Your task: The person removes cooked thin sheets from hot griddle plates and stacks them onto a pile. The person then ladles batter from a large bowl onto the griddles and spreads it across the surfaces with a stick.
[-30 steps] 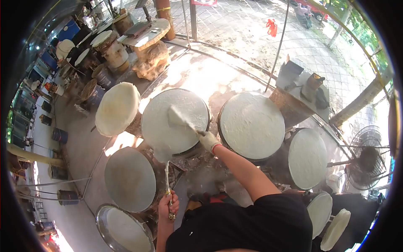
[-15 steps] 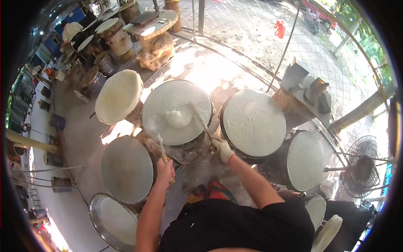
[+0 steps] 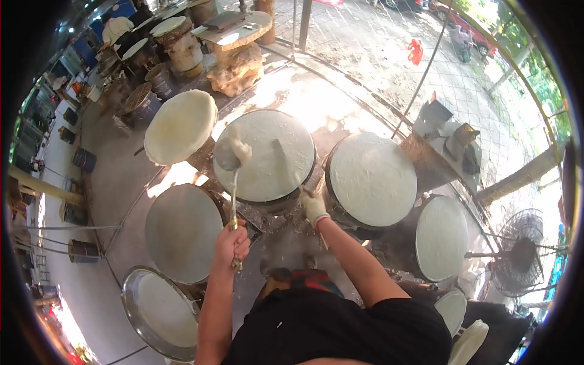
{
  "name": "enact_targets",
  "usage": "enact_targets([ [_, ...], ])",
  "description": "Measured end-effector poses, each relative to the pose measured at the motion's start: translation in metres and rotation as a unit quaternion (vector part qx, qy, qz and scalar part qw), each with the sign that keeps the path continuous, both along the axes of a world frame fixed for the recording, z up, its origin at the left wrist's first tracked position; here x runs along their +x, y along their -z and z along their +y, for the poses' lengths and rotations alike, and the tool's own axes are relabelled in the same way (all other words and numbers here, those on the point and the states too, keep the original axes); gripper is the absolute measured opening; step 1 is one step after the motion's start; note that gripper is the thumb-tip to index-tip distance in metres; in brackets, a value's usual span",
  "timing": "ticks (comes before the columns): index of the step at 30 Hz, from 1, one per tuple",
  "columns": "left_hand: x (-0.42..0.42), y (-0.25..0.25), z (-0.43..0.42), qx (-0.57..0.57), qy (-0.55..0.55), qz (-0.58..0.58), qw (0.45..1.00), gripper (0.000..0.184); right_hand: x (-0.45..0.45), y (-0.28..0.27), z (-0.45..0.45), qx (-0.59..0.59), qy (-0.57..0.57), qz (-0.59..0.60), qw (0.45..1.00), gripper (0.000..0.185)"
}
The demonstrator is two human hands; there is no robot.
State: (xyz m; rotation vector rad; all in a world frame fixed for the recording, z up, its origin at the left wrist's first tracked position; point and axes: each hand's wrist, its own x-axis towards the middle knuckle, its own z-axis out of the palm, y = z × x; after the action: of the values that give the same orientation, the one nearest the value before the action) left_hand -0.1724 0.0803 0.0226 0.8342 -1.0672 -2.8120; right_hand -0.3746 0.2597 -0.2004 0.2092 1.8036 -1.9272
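My bare left hand (image 3: 232, 244) is closed round the handle of a ladle (image 3: 229, 159), whose bowl is over the left part of the middle round griddle (image 3: 264, 176). White batter shows at the bowl's edge. My right hand (image 3: 314, 205), in a pale glove, is closed on the handle of a spreader (image 3: 281, 159) that reaches onto the same griddle, which is coated with pale batter. Just right of my gloved hand is a second batter-covered griddle (image 3: 373, 179). A bare grey griddle (image 3: 184, 234) lies left of my left hand.
A stack of thin round sheets (image 3: 181, 128) stands at the left, with a metal basin (image 3: 161, 313) lower down. Another coated griddle (image 3: 441, 238) and a fan (image 3: 522, 252) are at the right. A person (image 3: 115, 27) is far back left.
The ladle has moved up from the griddle's near edge, over the batter, and now sits at its left. My right hand has drawn back slightly, with the spreader nearer upright. The whole view has shifted.
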Motion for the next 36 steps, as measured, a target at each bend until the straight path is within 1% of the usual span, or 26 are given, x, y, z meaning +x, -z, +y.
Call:
enact_targets([
  [1,-0.004,-0.004,0.002,-0.004,-0.01,-0.016,1.0,0.015,0.016,-0.053,-0.003,0.133,-0.076,0.035,0.988,0.032],
  [3,-0.01,-0.008,-0.001,0.066,-0.025,-0.051,0.996,0.015,0.029,-0.09,0.001,0.22,-0.246,0.122,0.936,0.035],
  [4,-0.009,-0.009,-0.001,0.104,-0.035,-0.068,0.992,0.015,0.033,-0.09,0.005,0.195,-0.27,0.119,0.935,0.037],
  [6,0.012,-0.012,0.0,0.102,-0.053,-0.079,0.99,0.015,0.039,-0.088,0.013,0.142,-0.321,0.116,0.929,0.039],
  [8,0.044,-0.009,0.001,0.073,-0.083,-0.077,0.991,0.013,0.048,-0.079,0.018,0.069,-0.255,0.042,0.964,0.039],
  [10,0.069,-0.034,0.008,-0.03,-0.122,-0.103,0.987,0.012,0.056,-0.076,0.012,0.005,-0.196,-0.026,0.98,0.039],
  [12,0.097,-0.051,0.007,-0.124,-0.158,-0.122,0.972,0.019,0.063,-0.066,0.001,-0.008,-0.203,-0.029,0.979,0.04],
  [13,0.108,-0.05,0.001,-0.173,-0.166,-0.129,0.962,0.019,0.068,-0.068,-0.007,-0.004,-0.21,-0.027,0.977,0.04],
  [14,0.118,-0.045,-0.008,-0.221,-0.17,-0.136,0.951,0.02,0.073,-0.054,-0.015,-0.009,-0.226,-0.023,0.974,0.041],
  [15,0.126,-0.039,-0.019,-0.269,-0.17,-0.143,0.937,0.02,0.084,-0.061,-0.027,-0.012,-0.232,-0.049,0.971,0.041],
  [17,0.135,-0.014,-0.043,-0.344,-0.164,-0.154,0.912,0.022,0.104,-0.083,-0.049,-0.017,-0.234,-0.099,0.967,0.042],
  [19,0.138,0.025,-0.073,-0.419,-0.145,-0.163,0.881,0.022,0.128,-0.084,-0.077,-0.019,-0.232,-0.098,0.968,0.042],
  [21,0.136,0.052,-0.099,-0.425,-0.097,-0.196,0.878,0.023,0.157,-0.088,-0.105,-0.023,-0.206,-0.12,0.971,0.041],
  [22,0.139,0.068,-0.115,-0.427,-0.071,-0.211,0.876,0.024,0.172,-0.075,-0.121,-0.026,-0.2,-0.097,0.975,0.04],
  [23,0.144,0.103,-0.135,-0.471,-0.05,-0.225,0.852,0.025,0.188,-0.054,-0.135,-0.029,-0.192,-0.073,0.978,0.04],
  [24,0.141,0.111,-0.148,-0.513,-0.029,-0.237,0.824,0.027,0.205,-0.049,-0.148,-0.031,-0.184,-0.049,0.981,0.04],
  [25,0.147,0.119,-0.159,-0.546,0.008,-0.272,0.792,0.032,0.222,-0.044,-0.158,0.064,-0.204,0.036,0.976,0.041],
  [26,0.151,0.126,-0.17,-0.576,0.046,-0.305,0.757,0.038,0.24,-0.04,-0.166,0.159,-0.221,0.118,0.955,0.041],
  [27,0.16,0.137,-0.183,-0.616,0.042,-0.273,0.738,0.039,0.254,-0.044,-0.175,0.251,-0.235,0.198,0.918,0.042],
  [28,0.169,0.153,-0.197,-0.655,0.037,-0.241,0.715,0.039,0.265,-0.05,-0.181,0.328,-0.229,0.189,0.897,0.044],
  [29,0.179,0.169,-0.213,-0.691,0.032,-0.209,0.691,0.04,0.271,-0.049,-0.189,0.339,-0.217,0.185,0.897,0.043],
  [30,0.185,0.175,-0.229,-0.697,0.034,-0.223,0.68,0.039,0.275,-0.048,-0.196,0.349,-0.207,0.181,0.896,0.042],
  [31,0.19,0.179,-0.242,-0.703,0.036,-0.238,0.669,0.039,0.281,-0.064,-0.205,0.36,-0.197,0.178,0.894,0.041],
  [32,0.197,0.182,-0.255,-0.715,0.04,-0.242,0.655,0.037,0.288,-0.079,-0.22,0.332,-0.18,0.175,0.909,0.038],
  [35,0.215,0.186,-0.293,-0.763,0.05,-0.232,0.602,0.033,0.285,-0.076,-0.273,0.181,-0.198,0.059,0.962,0.036],
  [36,0.221,0.175,-0.298,-0.76,0.062,-0.238,0.602,0.033,0.278,-0.054,-0.285,0.074,-0.17,-0.05,0.981,0.035],
])
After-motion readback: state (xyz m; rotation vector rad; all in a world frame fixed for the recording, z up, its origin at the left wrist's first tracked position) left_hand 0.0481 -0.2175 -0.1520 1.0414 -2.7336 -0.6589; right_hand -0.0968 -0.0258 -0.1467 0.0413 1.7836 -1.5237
